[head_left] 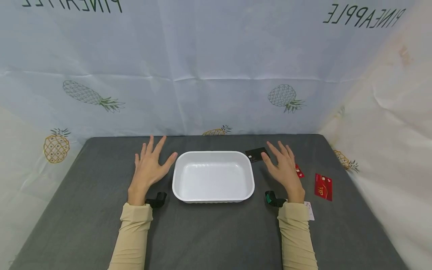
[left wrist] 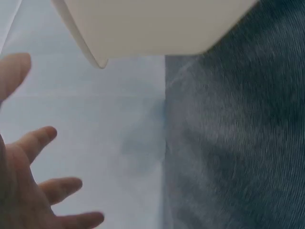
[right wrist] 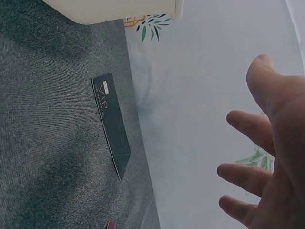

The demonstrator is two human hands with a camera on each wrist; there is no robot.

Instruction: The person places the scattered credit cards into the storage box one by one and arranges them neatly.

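Note:
A white rectangular tray (head_left: 213, 195) stands on the grey table between the two hands. The left hand (head_left: 148, 170) is spread with straight fingers left of the tray, holding nothing. On the other side the right hand (head_left: 283, 170) is likewise spread, nothing in its grasp. Nearest to its thumb lies a black VIP card (right wrist: 113, 126), flat by the tray's back right corner. A red card (head_left: 299, 171) is partly hidden behind the right hand, and another red VIP card (head_left: 323, 186) lies farther right. A pale card (head_left: 309, 210) shows partly from behind the right wrist.
Grey cloth covers the table (head_left: 216, 240). White curtain fabric (head_left: 216, 56) with pineapple prints hangs behind the back edge and along both sides. A black wrist camera (head_left: 156, 200) sits on the left wrist, and another camera (head_left: 274, 199) on the right.

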